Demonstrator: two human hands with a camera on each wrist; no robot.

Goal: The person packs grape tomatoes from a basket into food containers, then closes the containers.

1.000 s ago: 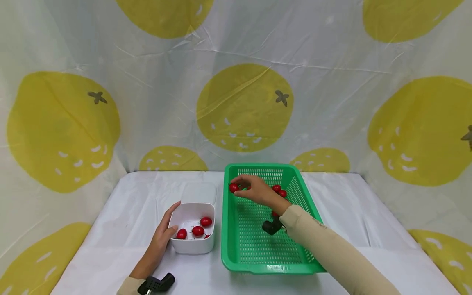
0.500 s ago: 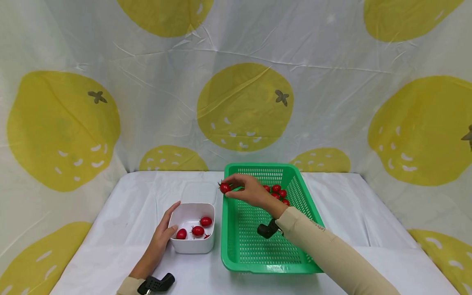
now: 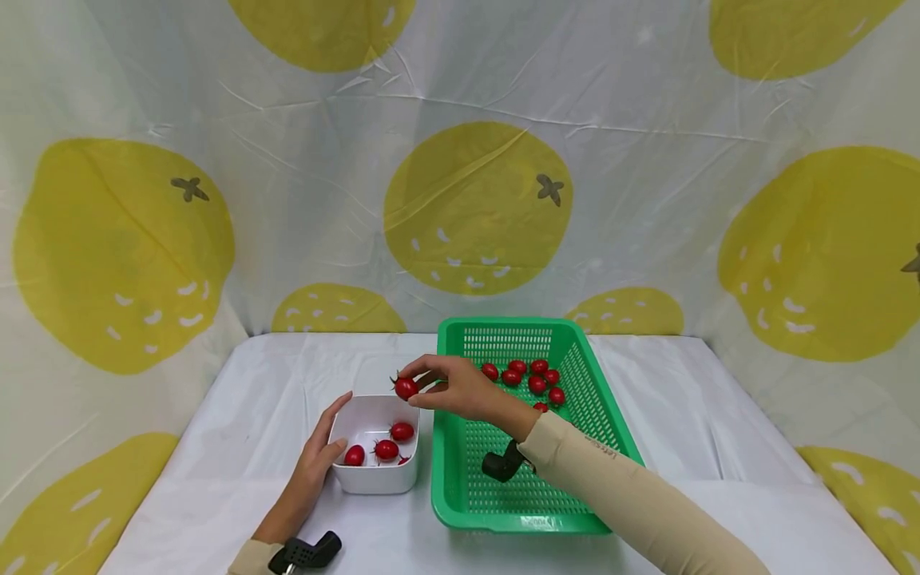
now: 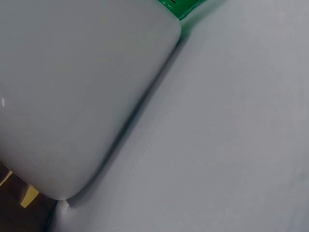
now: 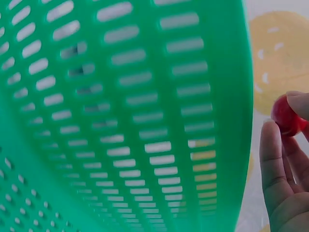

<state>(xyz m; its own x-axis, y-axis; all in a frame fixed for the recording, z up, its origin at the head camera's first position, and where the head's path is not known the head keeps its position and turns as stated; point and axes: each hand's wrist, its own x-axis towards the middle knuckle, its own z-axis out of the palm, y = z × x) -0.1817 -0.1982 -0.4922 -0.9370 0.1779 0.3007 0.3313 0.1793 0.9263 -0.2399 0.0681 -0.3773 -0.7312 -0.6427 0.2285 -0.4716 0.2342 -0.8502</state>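
Note:
My right hand (image 3: 456, 387) pinches a red cherry tomato (image 3: 406, 388) with a green stem top, above the back right corner of a white container (image 3: 377, 481). In the right wrist view the cherry tomato (image 5: 285, 116) sits between thumb and fingertips, beyond the green basket's wall. My left hand (image 3: 316, 447) holds the white container at its left side, thumb at the rim and fingers along the wall. Inside it lie several cherry tomatoes (image 3: 386, 450). The left wrist view is mostly filled by the container's smooth wall (image 4: 87, 87).
A green perforated basket (image 3: 447, 479) stands right of the container, with several cherry tomatoes (image 3: 537, 384) toward its back. A translucent lid (image 3: 374, 369) lies behind the container. White cloth (image 3: 251, 399) covers the table, and a lemon-print curtain (image 3: 309, 208) closes off the back and sides.
My right hand has carried the cherry tomato leftward from over the basket to the container's back right corner. The left hand and the container stay in place.

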